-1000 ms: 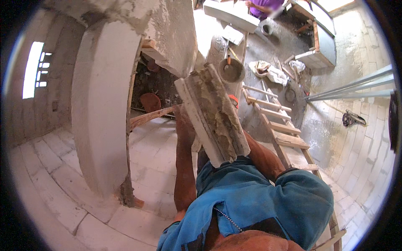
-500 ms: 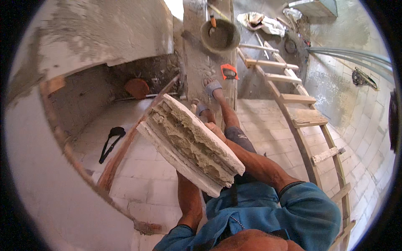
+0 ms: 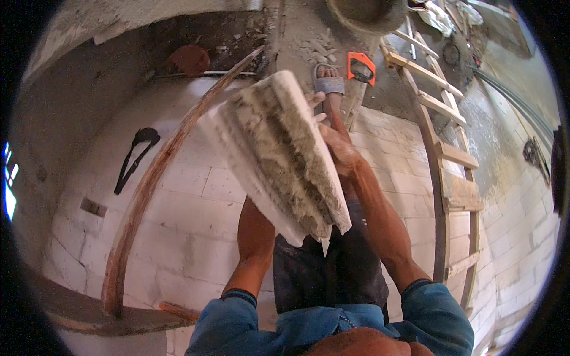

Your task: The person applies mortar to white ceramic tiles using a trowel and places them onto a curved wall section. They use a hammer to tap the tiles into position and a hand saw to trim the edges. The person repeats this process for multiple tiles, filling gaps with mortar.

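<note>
The right hand [image 3: 338, 148] clasps the far edge of a mortar-smeared white block [image 3: 279, 154], tilted above the person's lap; the left hand's grip lies hidden beneath it. Beyond, a curved wooden batten [image 3: 148, 190], an orange-handled saw [image 3: 360, 66] and a wooden ladder [image 3: 442, 154].

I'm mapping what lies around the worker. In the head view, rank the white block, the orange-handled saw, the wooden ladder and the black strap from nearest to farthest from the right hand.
1. White block: held at the right hand.
2. Orange-handled saw: just above it.
3. Wooden ladder: to its right.
4. Black strap: far left, across the pale block surface.
</note>
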### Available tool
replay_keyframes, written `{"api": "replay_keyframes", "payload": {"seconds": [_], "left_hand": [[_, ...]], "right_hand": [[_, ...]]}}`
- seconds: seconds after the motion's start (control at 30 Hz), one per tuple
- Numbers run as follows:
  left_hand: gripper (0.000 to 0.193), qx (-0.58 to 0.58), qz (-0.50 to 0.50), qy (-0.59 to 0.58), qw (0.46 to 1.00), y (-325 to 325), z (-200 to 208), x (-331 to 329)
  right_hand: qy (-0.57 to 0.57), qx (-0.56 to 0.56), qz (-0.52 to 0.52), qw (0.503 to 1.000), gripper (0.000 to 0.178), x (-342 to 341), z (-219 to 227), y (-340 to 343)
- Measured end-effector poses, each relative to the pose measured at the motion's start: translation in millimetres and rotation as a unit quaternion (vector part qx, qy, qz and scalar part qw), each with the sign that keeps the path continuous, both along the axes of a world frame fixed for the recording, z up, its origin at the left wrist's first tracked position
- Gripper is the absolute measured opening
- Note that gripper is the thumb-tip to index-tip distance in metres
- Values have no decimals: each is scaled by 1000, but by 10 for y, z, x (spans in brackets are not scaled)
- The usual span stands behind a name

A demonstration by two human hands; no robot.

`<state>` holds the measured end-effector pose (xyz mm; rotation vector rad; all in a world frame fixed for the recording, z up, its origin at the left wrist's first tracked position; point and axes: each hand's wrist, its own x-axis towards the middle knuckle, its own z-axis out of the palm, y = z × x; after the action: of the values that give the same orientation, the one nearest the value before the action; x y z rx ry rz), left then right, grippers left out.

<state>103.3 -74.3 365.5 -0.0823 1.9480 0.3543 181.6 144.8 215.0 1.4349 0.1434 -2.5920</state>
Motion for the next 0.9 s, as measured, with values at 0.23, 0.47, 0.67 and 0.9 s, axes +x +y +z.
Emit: {"api": "replay_keyframes", "payload": {"seconds": [0.23,0.47,0.67,0.9], "left_hand": [[41,-10,0,19,1000,566,-179,-192],[50,27,10,-18,999,302,-720,4],[51,50,4,57,997,616,-1255,-314],[52,85,-22,159,983,1057,-2359,-782]], "right_hand": [[-57,165,378,909,49,98,-172,744],[-61,754,509,411,35,-453,-630,2666],[3,804,591,74,43,-1554,-1281,3287],[39,784,613,-88,31,-1717,-2230,3449]]}}
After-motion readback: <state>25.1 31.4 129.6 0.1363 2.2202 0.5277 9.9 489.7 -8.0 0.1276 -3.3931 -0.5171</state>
